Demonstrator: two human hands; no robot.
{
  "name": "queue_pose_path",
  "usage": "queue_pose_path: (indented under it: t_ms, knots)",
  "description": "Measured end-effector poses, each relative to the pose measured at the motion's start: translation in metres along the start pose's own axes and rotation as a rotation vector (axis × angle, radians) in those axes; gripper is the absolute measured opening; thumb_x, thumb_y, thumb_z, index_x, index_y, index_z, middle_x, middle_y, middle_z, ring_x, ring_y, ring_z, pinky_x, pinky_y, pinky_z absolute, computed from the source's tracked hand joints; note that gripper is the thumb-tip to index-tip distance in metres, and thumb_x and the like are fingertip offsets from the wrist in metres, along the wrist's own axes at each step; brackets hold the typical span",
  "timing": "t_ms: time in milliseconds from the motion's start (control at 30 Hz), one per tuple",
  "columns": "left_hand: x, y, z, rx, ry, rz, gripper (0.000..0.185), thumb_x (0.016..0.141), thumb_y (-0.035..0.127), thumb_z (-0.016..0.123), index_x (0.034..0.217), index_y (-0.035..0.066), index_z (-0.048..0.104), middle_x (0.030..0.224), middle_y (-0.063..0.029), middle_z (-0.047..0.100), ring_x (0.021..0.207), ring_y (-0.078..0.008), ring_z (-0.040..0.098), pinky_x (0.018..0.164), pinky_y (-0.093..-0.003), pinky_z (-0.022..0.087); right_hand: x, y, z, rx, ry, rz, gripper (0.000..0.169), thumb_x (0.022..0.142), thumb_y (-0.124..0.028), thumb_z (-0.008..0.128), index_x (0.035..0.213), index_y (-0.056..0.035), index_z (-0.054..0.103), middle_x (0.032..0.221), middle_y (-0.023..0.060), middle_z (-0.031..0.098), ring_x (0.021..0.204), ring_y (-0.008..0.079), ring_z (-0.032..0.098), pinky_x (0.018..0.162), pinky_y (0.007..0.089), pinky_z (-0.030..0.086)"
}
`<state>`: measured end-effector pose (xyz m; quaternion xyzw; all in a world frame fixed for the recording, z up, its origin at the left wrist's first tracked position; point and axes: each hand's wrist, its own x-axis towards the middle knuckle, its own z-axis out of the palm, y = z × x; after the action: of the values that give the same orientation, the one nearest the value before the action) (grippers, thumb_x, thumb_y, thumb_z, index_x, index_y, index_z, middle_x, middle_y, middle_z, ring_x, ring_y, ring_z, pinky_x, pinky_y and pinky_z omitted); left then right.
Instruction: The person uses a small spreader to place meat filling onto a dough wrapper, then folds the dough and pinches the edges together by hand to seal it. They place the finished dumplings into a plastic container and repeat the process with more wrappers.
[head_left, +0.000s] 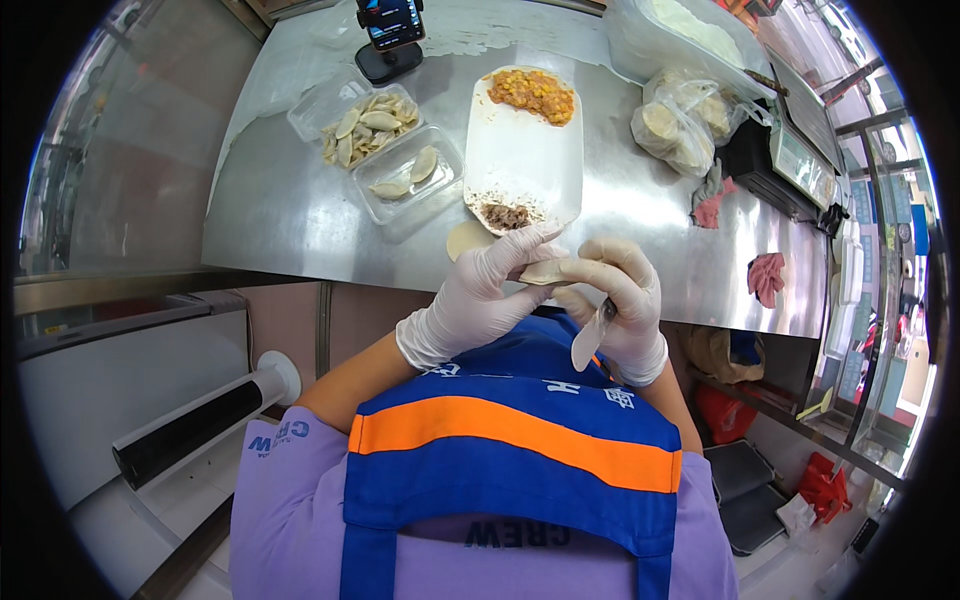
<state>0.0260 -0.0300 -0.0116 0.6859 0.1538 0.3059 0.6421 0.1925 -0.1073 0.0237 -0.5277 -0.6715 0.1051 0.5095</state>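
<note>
Between my gloved left hand (487, 292) and gloved right hand (619, 300), a folded dumpling (543, 278) is pinched at its edge. My right hand also holds a small metal spatula (591, 339), its blade pointing down over the blue apron. Just beyond my hands lies a white tray (525, 161) with orange-yellow filling (534, 94) at its far end and a little brown meat filling (507, 217) at the near end. A round dough wrapper (470, 240) rests on the steel table by the tray's near left corner. Left of the tray, a clear plastic container (409, 202) holds two dumplings.
Another clear container (373, 124) full of dumplings stands farther left, near a phone on a stand (390, 60). Bagged dough (679, 124), a bin of white flour (686, 37), a scale (806, 165) and pink cloths (766, 279) occupy the right side of the steel table (300, 225).
</note>
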Motion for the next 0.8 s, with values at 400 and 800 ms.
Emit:
queue_pose_path:
  t_ms: [400,800]
  knots:
    - [-0.005,0.014,0.003,0.179,0.001,0.170,0.082,0.078,-0.004,0.066,0.148,0.008,0.026,0.094,-0.0107,0.066,0.085,-0.0165,0.066,0.078,-0.0271,0.051,0.009,-0.014,-0.003,-0.125,-0.122,-0.125,0.024,0.063,-0.011,0.076,0.086,-0.0112,0.071,0.084,0.0010,0.057,0.066,0.0179,0.055,0.055,0.0292,0.047]
    - [-0.007,0.022,0.005,0.183,-0.050,0.087,0.077,0.079,-0.003,0.068,0.145,0.007,0.031,0.114,-0.0098,0.061,0.100,-0.0152,0.062,0.084,-0.0269,0.053,0.009,-0.016,-0.001,-0.109,-0.182,-0.182,0.028,0.064,-0.011,0.078,0.089,-0.0073,0.067,0.090,0.0046,0.057,0.072,0.0224,0.057,0.060,0.0320,0.048]
